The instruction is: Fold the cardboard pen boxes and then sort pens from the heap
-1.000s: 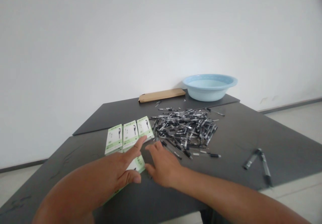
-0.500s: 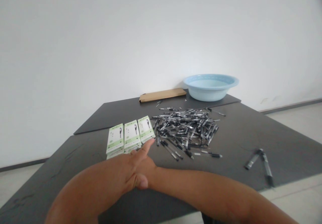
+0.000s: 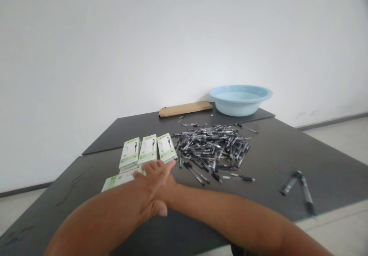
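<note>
Head view: lower left, I see a box [image 3: 121,179], long axis sideways, by the nearer right hand [image 3: 153,166], grip unclear; left hand [image 3: 148,191] spread.

Left hand [image 3: 151,183], thumb [image 3: 161,208] spread, across right wrist [image 3: 172,192], the right hand [image 3: 153,166] largely hidden, its grip unclear.

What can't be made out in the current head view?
Head view, all items:
- Much of the right hand: hidden by the left hand; neither hand's grip can be told.
- Right part of the nearest box: behind the hands.
- Small print on boxes: too small.
- Pen-like pieces at right: blurred.
- Upper arms: beyond the frame.
</note>
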A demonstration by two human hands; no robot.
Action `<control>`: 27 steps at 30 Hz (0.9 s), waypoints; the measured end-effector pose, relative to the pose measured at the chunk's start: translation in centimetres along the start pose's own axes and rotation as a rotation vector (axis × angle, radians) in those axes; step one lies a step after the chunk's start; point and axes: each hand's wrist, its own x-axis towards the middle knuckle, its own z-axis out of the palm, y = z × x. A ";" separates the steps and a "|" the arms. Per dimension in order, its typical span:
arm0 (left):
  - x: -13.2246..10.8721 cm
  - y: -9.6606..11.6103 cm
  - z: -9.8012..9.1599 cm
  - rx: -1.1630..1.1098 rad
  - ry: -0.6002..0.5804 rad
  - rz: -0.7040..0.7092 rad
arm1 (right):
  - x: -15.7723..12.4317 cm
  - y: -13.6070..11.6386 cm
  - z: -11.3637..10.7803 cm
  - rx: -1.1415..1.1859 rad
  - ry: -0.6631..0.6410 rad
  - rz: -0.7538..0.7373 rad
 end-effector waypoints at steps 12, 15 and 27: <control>-1.0 -0.4 0.0 0.011 0.023 -0.113 | 2.7 6.2 -4.1 -0.267 -0.101 0.583; -1.1 -1.0 0.0 0.015 0.021 -0.132 | 3.1 6.2 -3.2 -0.226 -0.113 0.594; -1.4 -0.7 0.3 0.029 0.049 -0.130 | 4.8 6.3 -0.6 -0.143 -0.102 0.553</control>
